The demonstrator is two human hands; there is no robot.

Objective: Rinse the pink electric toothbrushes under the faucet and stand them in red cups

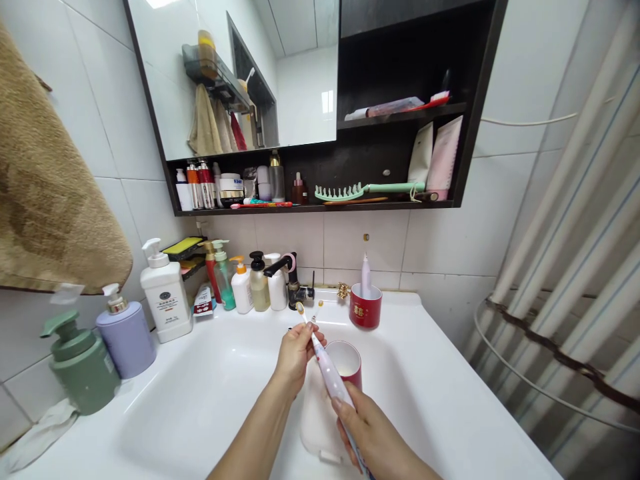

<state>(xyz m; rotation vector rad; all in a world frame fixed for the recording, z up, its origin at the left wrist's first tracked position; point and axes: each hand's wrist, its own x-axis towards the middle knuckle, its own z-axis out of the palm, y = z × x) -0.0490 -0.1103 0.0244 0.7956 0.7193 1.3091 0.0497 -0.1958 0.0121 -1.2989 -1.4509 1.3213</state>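
A pink and white electric toothbrush [327, 371] slants over the white basin [200, 400], its brush head pointing up and to the left. My right hand [370, 433] is wrapped round the lower end of its handle. My left hand [296, 353] pinches the thin neck just below the brush head. Right behind the toothbrush stands a red cup [347, 363] with a white inside. A second red cup [365, 306] stands at the back of the counter with another toothbrush upright in it.
A black tap [290, 275] sits at the back, flanked by several pump bottles [240, 283]. Larger dispensers [125, 333] stand on the left ledge under a brown towel [50, 187]. A dark shelf [320, 208] with toiletries hangs above. A striped curtain [575, 267] hangs on the right.
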